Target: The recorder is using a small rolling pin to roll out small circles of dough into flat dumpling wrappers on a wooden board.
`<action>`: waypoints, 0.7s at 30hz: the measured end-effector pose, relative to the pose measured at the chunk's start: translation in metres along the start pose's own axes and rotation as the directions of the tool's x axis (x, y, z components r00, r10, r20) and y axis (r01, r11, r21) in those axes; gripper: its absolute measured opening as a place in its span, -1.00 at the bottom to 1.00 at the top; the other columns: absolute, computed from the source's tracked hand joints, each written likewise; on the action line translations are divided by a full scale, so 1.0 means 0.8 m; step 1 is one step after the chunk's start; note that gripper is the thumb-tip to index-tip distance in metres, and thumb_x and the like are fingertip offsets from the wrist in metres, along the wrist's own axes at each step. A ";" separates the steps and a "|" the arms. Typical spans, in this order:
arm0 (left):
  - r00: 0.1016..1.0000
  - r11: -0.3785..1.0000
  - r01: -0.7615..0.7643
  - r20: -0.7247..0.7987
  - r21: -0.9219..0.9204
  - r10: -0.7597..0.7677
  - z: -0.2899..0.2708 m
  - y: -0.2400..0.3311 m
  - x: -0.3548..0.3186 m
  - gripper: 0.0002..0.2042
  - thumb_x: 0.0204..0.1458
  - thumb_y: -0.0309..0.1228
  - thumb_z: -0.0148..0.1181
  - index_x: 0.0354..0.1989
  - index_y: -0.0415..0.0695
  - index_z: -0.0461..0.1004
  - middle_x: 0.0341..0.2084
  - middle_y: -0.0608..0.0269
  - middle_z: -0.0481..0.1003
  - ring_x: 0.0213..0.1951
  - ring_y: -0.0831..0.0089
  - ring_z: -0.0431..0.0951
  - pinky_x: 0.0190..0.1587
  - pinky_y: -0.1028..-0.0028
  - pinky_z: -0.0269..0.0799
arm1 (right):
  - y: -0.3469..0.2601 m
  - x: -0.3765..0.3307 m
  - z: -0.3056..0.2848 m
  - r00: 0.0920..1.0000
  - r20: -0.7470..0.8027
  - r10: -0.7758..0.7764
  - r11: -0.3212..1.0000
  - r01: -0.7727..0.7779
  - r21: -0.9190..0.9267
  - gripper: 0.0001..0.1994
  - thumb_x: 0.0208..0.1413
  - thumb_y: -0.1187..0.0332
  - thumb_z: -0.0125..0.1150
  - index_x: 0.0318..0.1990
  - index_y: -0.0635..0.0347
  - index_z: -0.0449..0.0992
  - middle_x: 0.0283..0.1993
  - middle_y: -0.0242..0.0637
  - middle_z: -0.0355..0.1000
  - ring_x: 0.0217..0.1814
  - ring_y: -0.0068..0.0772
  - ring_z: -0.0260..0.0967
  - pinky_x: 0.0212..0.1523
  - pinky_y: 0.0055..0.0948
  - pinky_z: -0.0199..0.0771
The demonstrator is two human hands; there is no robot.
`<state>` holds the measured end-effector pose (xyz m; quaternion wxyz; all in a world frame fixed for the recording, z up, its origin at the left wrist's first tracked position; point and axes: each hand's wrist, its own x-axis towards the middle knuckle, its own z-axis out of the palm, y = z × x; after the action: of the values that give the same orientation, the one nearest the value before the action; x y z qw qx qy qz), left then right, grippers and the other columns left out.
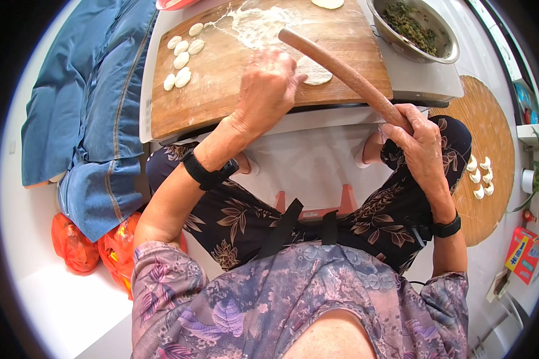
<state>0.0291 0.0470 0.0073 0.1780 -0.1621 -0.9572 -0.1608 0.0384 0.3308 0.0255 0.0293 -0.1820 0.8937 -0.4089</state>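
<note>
My left hand (pixel 268 84) rests fingers-down on the wooden board (pixel 221 90), touching a flattened round of dough (pixel 315 73). My right hand (pixel 418 140) grips the near end of a long wooden rolling pin (pixel 335 64), which slants up and left over the dough round. Flour (pixel 254 27) is dusted on the far part of the board. Several small dough pieces (pixel 181 57) lie in a cluster at the board's left side. Another dough round (pixel 328 3) shows at the top edge.
A metal bowl of dark green filling (pixel 414 29) stands at the far right of the table. A round woven tray (pixel 491 149) on my right holds several folded dumplings (pixel 480 176). Blue fabric (pixel 84 102) and orange bags (pixel 96 248) lie to my left.
</note>
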 end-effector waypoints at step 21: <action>0.976 0.973 -0.205 0.103 0.103 0.194 -0.034 -0.026 -0.035 -0.47 0.18 -0.28 0.06 0.27 -0.30 0.20 0.27 -0.08 0.21 0.33 0.03 0.15 0.36 0.16 0.00 | -0.009 -0.018 0.008 0.969 0.082 -0.234 0.949 0.246 -0.199 -0.68 -0.08 0.43 0.28 -0.12 0.30 0.43 -0.26 -0.06 0.46 -0.25 -0.01 0.47 -0.23 -0.23 0.48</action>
<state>0.0539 0.0109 0.0151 0.1578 -0.2544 -0.9508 -0.0798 0.0555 0.3271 0.0255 -0.0142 -0.3031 0.9015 -0.3086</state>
